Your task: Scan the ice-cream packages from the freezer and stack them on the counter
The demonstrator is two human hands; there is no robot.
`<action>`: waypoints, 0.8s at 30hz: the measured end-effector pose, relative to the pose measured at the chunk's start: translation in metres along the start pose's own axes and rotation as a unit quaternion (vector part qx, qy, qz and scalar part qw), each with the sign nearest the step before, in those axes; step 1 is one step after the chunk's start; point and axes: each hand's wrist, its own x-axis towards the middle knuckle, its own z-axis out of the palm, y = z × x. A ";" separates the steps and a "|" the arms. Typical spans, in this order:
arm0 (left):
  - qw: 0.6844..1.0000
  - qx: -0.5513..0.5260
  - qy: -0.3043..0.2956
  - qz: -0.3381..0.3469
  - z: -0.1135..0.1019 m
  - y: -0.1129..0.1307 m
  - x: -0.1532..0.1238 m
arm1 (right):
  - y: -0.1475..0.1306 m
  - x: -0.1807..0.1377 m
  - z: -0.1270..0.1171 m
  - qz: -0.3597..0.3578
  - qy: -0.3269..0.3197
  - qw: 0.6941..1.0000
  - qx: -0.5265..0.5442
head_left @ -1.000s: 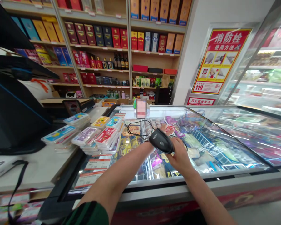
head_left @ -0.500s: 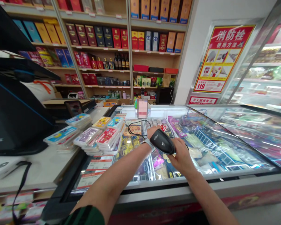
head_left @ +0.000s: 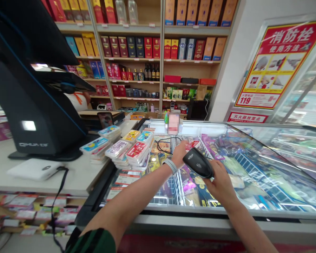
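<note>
Over the freezer [head_left: 195, 221]: a black scanner [head_left: 198, 163] slants across mid-view, its body turned toward the left hand [head_left: 180, 154].
Right hand [head_left: 222, 181]: wrapped around the scanner's lower end, hiding most of the handle; the hold seems meant to leave the head unobstructed.
Left hand: stretched out just past the scanner, which hides part of the fingers; whether they clasp anything cannot be told.
Packet [head_left: 192, 144]: red and white, close by the left hand; whether held or merely lying there is unclear.
Cable [head_left: 162, 151]: black, looped over the freezer, probably the scanner's lead, its slack giving reach.
Flat packs [head_left: 137, 150]: piled where counter [head_left: 79, 181] meets freezer, apparently stacked to save room.
Price tags [head_left: 126, 178]: laid at the freezer's left end beside the piles, presumably for shoppers to read.
Wire dividers [head_left: 178, 186]: upright among the bagged goods, likely to sort them.
Terminal [head_left: 42, 109]: on the counter, left.
Shelves [head_left: 137, 30]: boxes and bottles in rows, seemingly arranged for display.
</note>
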 end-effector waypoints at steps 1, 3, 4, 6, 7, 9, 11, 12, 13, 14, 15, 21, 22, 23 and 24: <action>1.000 -0.011 0.008 -0.006 -0.005 0.001 -0.004 | 0.000 0.000 0.000 0.001 0.001 1.000 0.001; 0.999 -0.030 0.017 -0.028 -0.016 0.003 -0.013 | 0.000 0.001 -0.001 0.002 -0.001 1.000 0.003; 0.998 -0.047 0.017 -0.041 -0.022 0.004 -0.018 | 0.000 0.001 -0.001 0.001 0.000 1.000 0.002; 0.994 -0.089 0.006 -0.068 -0.034 0.007 -0.030 | 0.000 0.000 -0.002 0.001 0.006 1.000 -0.002; 0.991 -0.109 -0.002 -0.079 -0.040 0.009 -0.037 | 0.001 0.000 -0.002 0.003 0.013 1.000 -0.004; 0.983 -0.152 -0.019 -0.098 -0.054 0.012 -0.048 | 0.000 0.000 -0.002 0.014 0.022 1.000 -0.010; 0.966 -0.227 -0.029 -0.119 -0.068 0.013 -0.057 | -0.001 0.001 -0.002 0.021 0.020 1.000 -0.011; 0.955 -0.263 -0.029 -0.131 -0.074 0.012 -0.060 | -0.002 0.002 -0.003 0.023 0.017 1.000 -0.009; 0.946 -0.289 -0.028 -0.140 -0.079 0.011 -0.061 | -0.004 0.003 -0.003 0.024 0.013 1.000 -0.006; 0.939 -0.310 -0.026 -0.145 -0.083 0.010 -0.063 | -0.005 0.004 -0.004 0.026 0.010 1.000 -0.003; 0.935 -0.322 -0.024 -0.147 -0.085 0.008 -0.063 | -0.007 0.005 -0.004 0.027 0.006 1.000 0.000; 0.924 -0.361 -0.014 -0.129 -0.084 0.008 -0.067 | -0.011 0.009 -0.006 0.042 -0.012 0.999 0.005; 0.924 -0.361 -0.011 -0.124 -0.083 0.009 -0.068 | -0.011 0.008 -0.006 0.046 -0.014 0.999 0.007; 0.925 -0.360 -0.009 -0.120 -0.083 0.010 -0.068 | -0.011 0.008 -0.005 0.049 -0.016 0.999 0.007; 0.926 -0.359 -0.007 -0.116 -0.083 0.011 -0.069 | -0.010 0.007 -0.005 0.051 -0.019 0.998 0.006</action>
